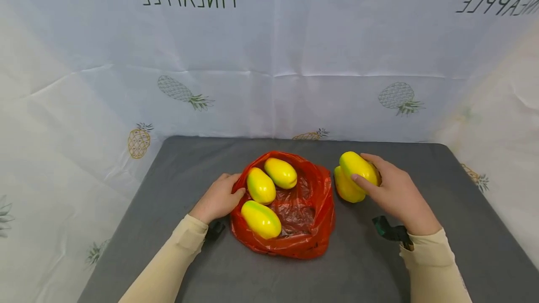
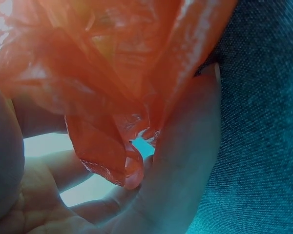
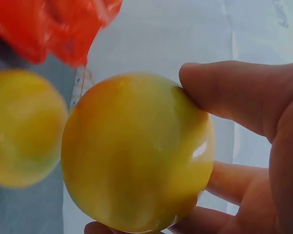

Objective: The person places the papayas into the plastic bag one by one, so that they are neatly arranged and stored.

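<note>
A red plastic bag [image 1: 294, 242] lies with its mouth spread wide on the table, and three glossy yellow, mango-like fruits [image 1: 261, 219] with a green tint sit inside it. My left hand [image 1: 218, 198] holds the bag's left rim; in the left wrist view, thin red film [image 2: 112, 63] hangs between thumb and fingers. To the right of the bag, my right hand [image 1: 393, 191] grips another mango-like fruit [image 1: 358, 167] between thumb and fingers, raised above the table. One more such fruit [image 1: 348, 188] is partly hidden behind it, close to the bag's right side.
The dark grey cloth-covered table [image 1: 358, 265] ends at a back edge against a white sheet [image 1: 269, 106] printed with pineapples. Dark wrist-mounted devices [image 1: 391, 230] sit under both beige sleeves [image 1: 433, 265].
</note>
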Tool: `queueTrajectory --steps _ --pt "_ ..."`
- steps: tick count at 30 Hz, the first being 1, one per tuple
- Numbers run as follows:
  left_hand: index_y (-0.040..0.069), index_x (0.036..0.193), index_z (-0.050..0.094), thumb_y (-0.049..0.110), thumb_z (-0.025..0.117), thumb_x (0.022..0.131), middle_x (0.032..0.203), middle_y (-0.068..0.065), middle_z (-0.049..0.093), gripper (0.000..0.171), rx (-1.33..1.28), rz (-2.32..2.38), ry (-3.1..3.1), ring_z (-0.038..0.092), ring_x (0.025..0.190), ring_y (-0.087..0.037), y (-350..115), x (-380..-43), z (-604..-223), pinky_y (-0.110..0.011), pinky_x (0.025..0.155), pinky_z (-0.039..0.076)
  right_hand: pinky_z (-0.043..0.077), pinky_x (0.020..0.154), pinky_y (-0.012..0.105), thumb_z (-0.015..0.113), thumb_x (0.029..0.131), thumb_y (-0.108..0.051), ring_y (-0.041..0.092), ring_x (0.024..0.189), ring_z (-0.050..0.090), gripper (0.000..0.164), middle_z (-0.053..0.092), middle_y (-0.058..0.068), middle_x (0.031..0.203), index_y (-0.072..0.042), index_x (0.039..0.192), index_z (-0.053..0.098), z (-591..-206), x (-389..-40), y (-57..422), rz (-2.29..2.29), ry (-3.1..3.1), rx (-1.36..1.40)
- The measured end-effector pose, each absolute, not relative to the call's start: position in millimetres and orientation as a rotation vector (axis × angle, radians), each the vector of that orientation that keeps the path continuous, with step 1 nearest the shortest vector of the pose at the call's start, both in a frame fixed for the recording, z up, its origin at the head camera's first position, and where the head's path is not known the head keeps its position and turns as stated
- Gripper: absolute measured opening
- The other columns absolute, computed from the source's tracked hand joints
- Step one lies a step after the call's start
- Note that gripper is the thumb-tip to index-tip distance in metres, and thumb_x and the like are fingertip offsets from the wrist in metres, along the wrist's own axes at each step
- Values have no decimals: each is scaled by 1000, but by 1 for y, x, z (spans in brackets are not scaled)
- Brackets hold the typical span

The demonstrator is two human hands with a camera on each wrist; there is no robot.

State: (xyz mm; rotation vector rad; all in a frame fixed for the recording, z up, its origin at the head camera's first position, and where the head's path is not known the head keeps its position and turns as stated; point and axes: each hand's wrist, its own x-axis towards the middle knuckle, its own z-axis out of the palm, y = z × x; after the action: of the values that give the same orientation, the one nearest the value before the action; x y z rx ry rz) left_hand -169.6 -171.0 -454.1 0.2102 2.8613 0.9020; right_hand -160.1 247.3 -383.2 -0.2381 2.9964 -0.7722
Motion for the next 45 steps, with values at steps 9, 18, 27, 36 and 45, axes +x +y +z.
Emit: queueTrajectory --steps 9,18,27,36,45 --pt "6 152 60 25 64 108 135 -18 66 48 205 904 2857 64 111 -31 -168 -171 -457 -54 105 59 58 98 61 67 105 -53 38 122 64 75 58 20 156 -11 163 46 -372 -156 215 -842 3011 -405" --pt "7 153 60 25 63 108 136 -18 66 49 201 906 2850 64 112 -31 -168 -171 -457 -54 106 58 60 91 47 74 102 -42 26 110 66 66 65 10 146 -14 159 52 -374 -154 182 -866 2963 -581" --pt "7 152 60 25 64 108 136 -19 65 48 198 904 2850 65 111 -31 -168 -170 -458 -54 106 58 59 90 40 77 100 -42 18 110 64 66 67 5 142 -18 157 54 -386 -146 160 -815 2931 -730" --pt "7 153 60 26 64 108 136 -19 65 48 202 917 2844 65 111 -31 -168 -171 -457 -54 105 58 59 98 42 77 100 -43 13 115 65 62 65 0 147 -21 155 57 -396 -129 148 -744 2859 -795" --pt "5 152 59 26 64 108 135 -20 65 49 196 899 2856 64 111 -32 -170 -171 -455 -54 106 58 60 99 41 79 98 -43 9 113 67 60 67 -4 144 -23 151 59 -405 -118 143 -699 2805 -787"
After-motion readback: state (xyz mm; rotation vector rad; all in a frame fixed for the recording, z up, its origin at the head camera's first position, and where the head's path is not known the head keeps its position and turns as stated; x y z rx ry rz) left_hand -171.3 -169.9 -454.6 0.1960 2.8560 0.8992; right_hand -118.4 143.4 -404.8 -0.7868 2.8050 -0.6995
